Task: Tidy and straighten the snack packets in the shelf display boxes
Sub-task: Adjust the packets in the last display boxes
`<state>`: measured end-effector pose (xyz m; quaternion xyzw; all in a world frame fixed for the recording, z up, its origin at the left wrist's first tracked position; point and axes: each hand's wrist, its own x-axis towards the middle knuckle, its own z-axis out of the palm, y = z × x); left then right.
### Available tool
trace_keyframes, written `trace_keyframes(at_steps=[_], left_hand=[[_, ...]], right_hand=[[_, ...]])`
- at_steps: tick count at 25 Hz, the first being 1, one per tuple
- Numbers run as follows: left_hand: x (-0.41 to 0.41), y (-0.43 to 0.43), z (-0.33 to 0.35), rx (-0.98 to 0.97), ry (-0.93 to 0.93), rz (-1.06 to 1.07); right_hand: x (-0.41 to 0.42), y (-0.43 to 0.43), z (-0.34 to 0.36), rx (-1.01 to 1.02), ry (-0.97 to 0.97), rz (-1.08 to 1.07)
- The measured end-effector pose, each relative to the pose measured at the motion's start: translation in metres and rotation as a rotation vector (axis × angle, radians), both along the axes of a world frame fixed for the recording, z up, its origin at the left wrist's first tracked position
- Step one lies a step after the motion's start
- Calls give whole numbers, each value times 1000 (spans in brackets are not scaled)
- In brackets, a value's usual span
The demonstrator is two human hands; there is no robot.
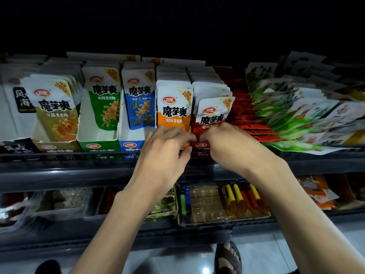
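Note:
Display boxes of white snack packets stand in a row on the upper shelf: tan (57, 113), green (104, 101), blue (140, 103), orange (173, 107) and red (213, 113). The front red packet leans to the right. My left hand (164, 153) curls its fingers at the lower edge of the orange packets and the front of their box. My right hand (227, 143) grips the bottom of the front red packet, at the red box's front (200, 145). Both hands meet between the two boxes.
Right of the red box lie slanted rows of red (254, 123) and green-white packets (296, 115), some hanging over the shelf edge (79, 155). Black-white packets (11, 103) stand at far left. A lower shelf holds trays of small goods (223, 202). Feet show on the floor below.

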<state>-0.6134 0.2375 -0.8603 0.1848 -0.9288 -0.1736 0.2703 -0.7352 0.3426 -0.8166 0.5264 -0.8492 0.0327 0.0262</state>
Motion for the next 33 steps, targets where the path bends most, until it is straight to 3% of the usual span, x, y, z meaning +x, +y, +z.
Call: trace_keyframes(at_steps=[4, 10, 16, 23, 27, 33], left_hand=[[0, -1, 0, 26, 3, -4], [1, -1, 1, 47, 28, 5], [3, -2, 2, 91, 74, -5], [15, -13, 5, 58, 179, 162], [22, -19, 5, 30, 174, 199], [30, -24, 8, 58, 161, 273]], right_hand=[[2, -1, 2, -22, -17, -26], [7, -1, 16, -337, 101, -109], [7, -2, 15, -330, 81, -132], [19, -14, 27, -658, 9, -58], [34, -27, 21, -495, 40, 72], [36, -41, 13, -360, 315, -115]])
